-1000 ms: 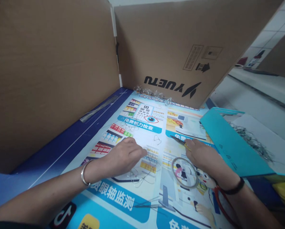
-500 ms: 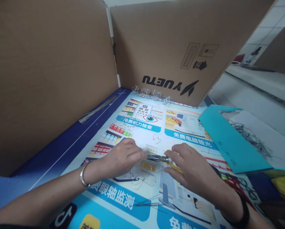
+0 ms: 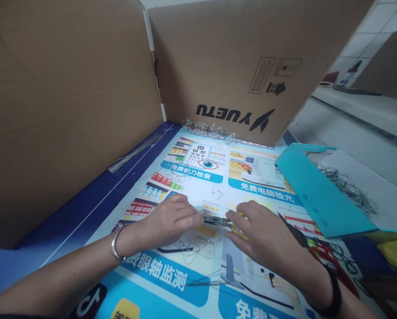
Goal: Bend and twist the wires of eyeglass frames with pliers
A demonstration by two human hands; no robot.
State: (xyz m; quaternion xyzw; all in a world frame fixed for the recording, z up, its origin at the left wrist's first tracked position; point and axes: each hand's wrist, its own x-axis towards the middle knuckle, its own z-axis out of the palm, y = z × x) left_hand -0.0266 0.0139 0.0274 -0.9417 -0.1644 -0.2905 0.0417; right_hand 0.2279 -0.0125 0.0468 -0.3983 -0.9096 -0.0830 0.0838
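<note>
Pliers (image 3: pixel 217 220) are held over the printed sheet (image 3: pixel 201 195), beyond thin dark rods (image 3: pixel 203 282) and tangled wire (image 3: pixel 198 254), their long axis set crosswise, nose pointed left. Their yellow handles are clasped by the right hand (image 3: pixel 261 226). At the nose, the left hand's (image 3: pixel 173 219) fingertips are pinched together; what is held there cannot be told. Farther off, wire scraps (image 3: pixel 348 188) are piled in a teal folder (image 3: pixel 313 190); a wire clump (image 3: pixel 212 128) is heaped along the cardboard (image 3: pixel 218 57).

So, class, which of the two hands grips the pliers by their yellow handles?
The right hand, with the dark wristband. The left hand, with the silver bangle, is at the tips of the pliers.
</note>
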